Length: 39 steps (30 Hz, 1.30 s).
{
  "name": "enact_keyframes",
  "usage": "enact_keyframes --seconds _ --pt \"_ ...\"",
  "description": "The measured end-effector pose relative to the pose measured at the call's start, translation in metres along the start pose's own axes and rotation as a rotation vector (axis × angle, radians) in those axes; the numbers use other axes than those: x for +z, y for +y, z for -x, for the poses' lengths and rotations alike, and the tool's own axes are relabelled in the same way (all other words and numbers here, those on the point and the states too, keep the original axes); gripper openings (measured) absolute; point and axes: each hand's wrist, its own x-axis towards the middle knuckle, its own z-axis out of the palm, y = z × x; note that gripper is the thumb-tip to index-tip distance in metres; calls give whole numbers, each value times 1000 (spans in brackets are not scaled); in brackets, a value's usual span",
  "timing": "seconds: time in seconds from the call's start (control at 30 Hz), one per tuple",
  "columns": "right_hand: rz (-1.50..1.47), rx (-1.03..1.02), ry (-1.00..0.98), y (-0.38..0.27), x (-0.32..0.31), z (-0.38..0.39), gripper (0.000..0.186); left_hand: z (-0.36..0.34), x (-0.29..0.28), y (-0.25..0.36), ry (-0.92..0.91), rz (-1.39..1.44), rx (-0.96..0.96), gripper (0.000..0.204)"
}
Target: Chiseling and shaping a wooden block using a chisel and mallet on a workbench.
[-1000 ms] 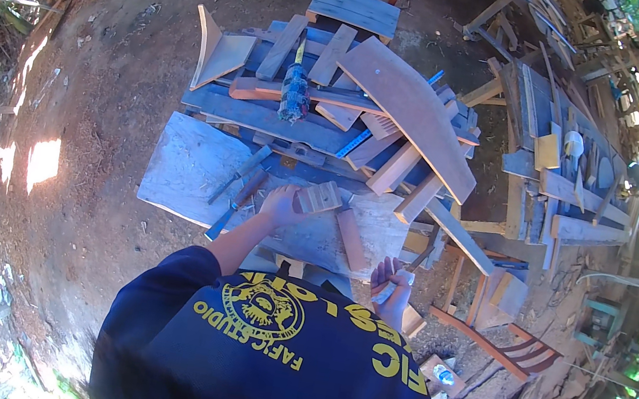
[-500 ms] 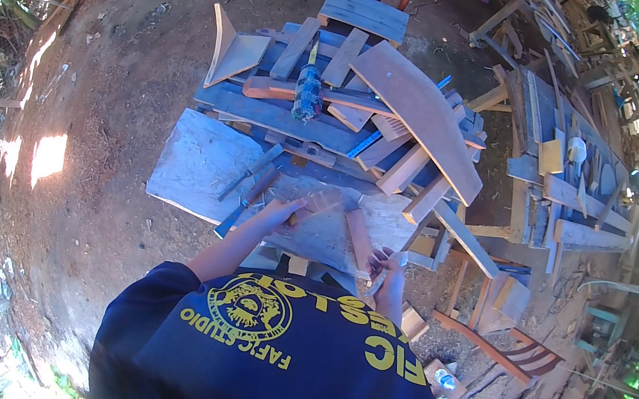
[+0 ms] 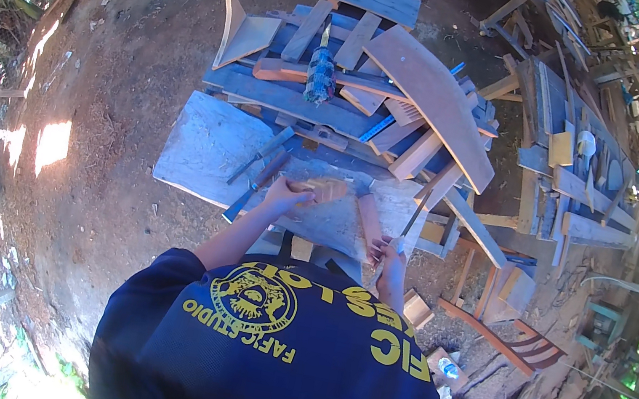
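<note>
A small tan wood block (image 3: 327, 190) is held down on the pale slab (image 3: 201, 146) that serves as the bench. The left hand (image 3: 284, 193) is closed round the block's left end, seemingly to keep it from sliding on the rough surface. The block thus lies directly within that grip, projecting toward three o'clock of the hand.

The right hand (image 3: 390, 255) is curled round the lower end of a long wooden handle (image 3: 370, 219), which runs up toward eleven o'clock to a grey head (image 3: 360, 184) lying just beside the block's right end. Whether the head touches the block cannot be told. The handle is gripped low, probably for reach and leverage.

Two dark chisels (image 3: 259, 163) lie on the slab at ten o'clock of the left hand, near but apart from it, apparently kept within reach. A heap of planks (image 3: 431, 100) is stacked beyond the slab at twelve o'clock, with a blue power tool (image 3: 322, 73) resting on top.
</note>
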Motion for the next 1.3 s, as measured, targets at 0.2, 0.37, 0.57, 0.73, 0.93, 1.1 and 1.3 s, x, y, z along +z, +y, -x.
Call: enact_keyframes --seconds 0.2,0.37,0.57,0.73,0.93,1.1,1.3 --pt "132 -101 -10 -5 17 11 27 52 -8 87 143 -339 595 69" --pt "169 -189 -57 -49 58 30 22 107 -20 145 148 -459 957 64" --pt "-248 -392 -195 -97 105 54 18 136 -20 164 -153 -78 1041 62" --pt "-147 -471 -352 -110 112 65 36 141 -28 166 -219 -130 1227 77" --pt "-63 -565 -379 -105 109 71 44 167 -17 187 -89 7 1323 96" --pt "-203 -680 -535 -110 108 80 44 174 -23 188 -181 -91 1204 90" --pt "-256 -776 -512 -114 104 80 44 180 -20 193 -208 -196 1345 58"
